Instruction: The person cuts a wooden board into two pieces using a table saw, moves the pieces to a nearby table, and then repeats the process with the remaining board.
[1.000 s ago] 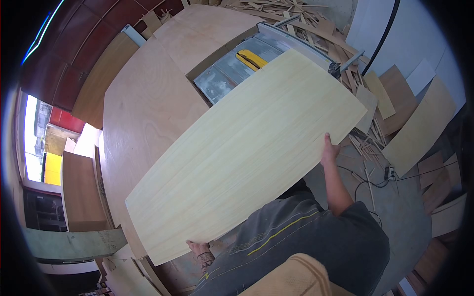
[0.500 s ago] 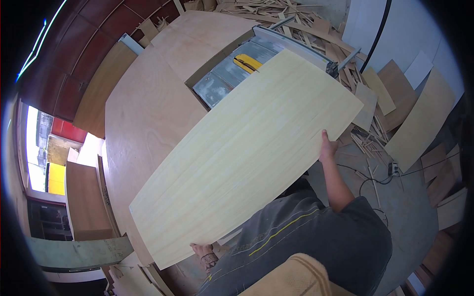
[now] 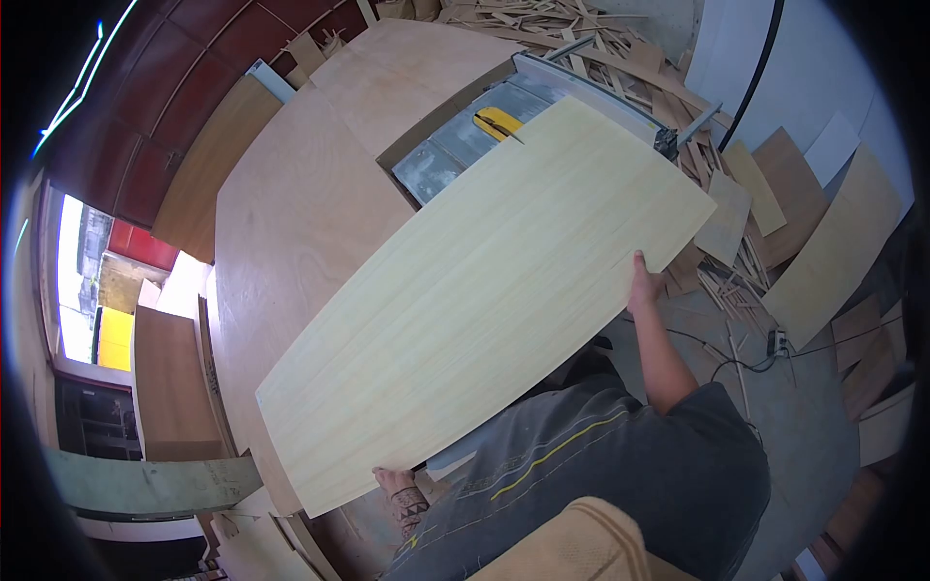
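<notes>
Panel: pale yellow, fine straight grain, long rectangle, lying flat over saw and plywood counter. Right hand grip clamped on panel's right edge; left hand grip closed under near edge. Yellow guard at far edge. Offcuts litter floor; dark red wall behind.

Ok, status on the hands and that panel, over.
Left hand and right hand each grip a panel edge. Panel lies across the saw table. Yellow guard at its far edge.
</notes>
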Motion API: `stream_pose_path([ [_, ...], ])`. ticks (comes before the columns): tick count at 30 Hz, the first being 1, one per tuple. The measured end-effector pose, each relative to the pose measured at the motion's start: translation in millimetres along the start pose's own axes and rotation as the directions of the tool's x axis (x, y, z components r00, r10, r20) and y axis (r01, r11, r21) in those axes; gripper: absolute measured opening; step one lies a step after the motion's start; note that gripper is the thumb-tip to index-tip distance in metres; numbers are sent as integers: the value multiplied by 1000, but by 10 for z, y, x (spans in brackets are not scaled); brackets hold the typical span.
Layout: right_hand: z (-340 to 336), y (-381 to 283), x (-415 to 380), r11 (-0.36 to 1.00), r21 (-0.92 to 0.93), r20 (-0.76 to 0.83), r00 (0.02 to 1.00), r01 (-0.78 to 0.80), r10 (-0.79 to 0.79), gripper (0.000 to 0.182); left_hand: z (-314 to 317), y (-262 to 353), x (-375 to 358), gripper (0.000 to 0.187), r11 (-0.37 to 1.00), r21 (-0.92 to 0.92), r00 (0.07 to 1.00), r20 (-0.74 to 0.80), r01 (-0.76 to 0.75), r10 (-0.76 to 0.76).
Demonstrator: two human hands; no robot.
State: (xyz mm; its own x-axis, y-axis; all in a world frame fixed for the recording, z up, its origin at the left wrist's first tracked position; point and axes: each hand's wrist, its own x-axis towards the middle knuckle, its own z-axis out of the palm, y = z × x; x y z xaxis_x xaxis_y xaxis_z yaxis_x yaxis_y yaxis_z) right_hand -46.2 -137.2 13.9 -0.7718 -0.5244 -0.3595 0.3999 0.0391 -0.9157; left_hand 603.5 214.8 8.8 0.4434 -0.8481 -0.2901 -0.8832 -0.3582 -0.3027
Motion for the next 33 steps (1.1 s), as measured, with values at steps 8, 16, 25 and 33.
stream_pose_path([
  [8,153,58,41,998,31,-3,998,58,-58,57,490,-162,382,39,905,-424,986,-141,18,-86],
  [16,193,107,77,997,-29,-33,997,76,-77,57,554,-135,367,51,659,-743,981,-16,116,-191],
  [25,128,36,66,869,-495,-180,980,-16,-84,70,-205,529,54,86,-194,-919,544,363,345,-756],
  [33,-86,-138,-1050,97,-296,812,304,950,-498,56,-1071,1345,-520,98,824,-547,953,-301,-148,-28],
])
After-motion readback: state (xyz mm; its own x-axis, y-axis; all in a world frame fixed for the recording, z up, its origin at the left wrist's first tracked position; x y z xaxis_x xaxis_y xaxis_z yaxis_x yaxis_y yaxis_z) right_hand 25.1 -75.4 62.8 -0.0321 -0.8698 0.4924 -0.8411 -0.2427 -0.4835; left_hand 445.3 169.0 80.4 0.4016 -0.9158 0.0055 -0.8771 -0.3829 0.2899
